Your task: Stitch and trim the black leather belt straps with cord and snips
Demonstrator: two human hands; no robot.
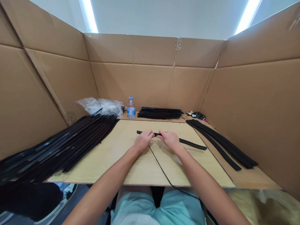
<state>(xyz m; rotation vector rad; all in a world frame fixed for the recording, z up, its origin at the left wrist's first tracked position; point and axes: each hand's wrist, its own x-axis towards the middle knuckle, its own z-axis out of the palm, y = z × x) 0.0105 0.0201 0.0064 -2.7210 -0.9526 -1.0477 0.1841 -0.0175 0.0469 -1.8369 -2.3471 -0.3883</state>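
Observation:
A long black strip [192,144] lies across the middle of the wooden table [112,153]. My left hand [143,140] and my right hand [170,139] are side by side on it, both with fingers curled round the strip near its left part. The strip's left end pokes out past my left hand, and its right end rests on the table. A thin black cord [161,170] runs from under my hands toward my lap.
A large pile of black strips [65,143] fills the left side. A smaller stack [160,112] sits at the back, and several strips [222,143] lie at the right. A water bottle [131,107] and a clear plastic bag [100,106] stand at the back. Cardboard walls [253,103] enclose the table.

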